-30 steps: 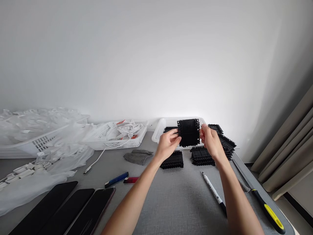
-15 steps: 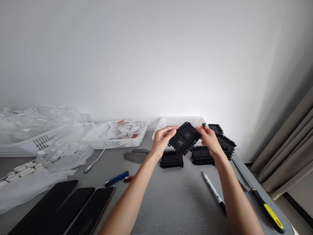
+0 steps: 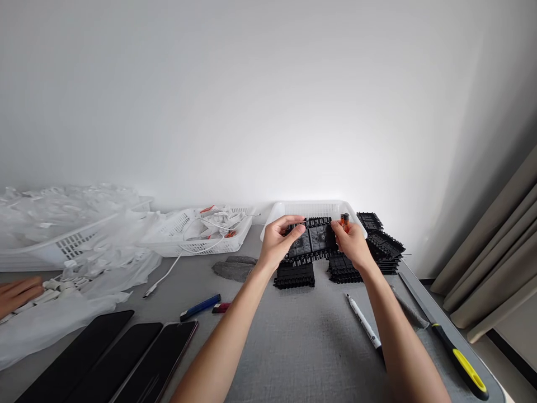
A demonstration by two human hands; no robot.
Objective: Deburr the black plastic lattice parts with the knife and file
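Between my two hands is a black plastic panel (image 3: 321, 238) with toothed edges and two square sections, raised over the table. My left hand (image 3: 277, 240) is closed on its left side, thumb in front. At the right end my right hand (image 3: 351, 242) pinches the panel; orange-and-black cylinders that look like batteries (image 3: 344, 219) stick up from its fingers. Under the held panel lies a stack of similar black panels (image 3: 295, 275), with a second stack (image 3: 344, 268) to its right. More black panels (image 3: 386, 246) are piled beyond my right hand.
A white basket (image 3: 310, 208) stands behind my hands; another basket (image 3: 241, 238) holds cables. Plastic bags (image 3: 84, 207), phones (image 3: 155, 358) and another person's hand (image 3: 19, 294) are left. A marker (image 3: 363, 319) and a knife with yellow-black handle (image 3: 461, 364) lie right.
The black panel has turned from a slant to nearly level and shows a different face. The battery-like cylinders are now more visible. Another person's hand has appeared at the far left.
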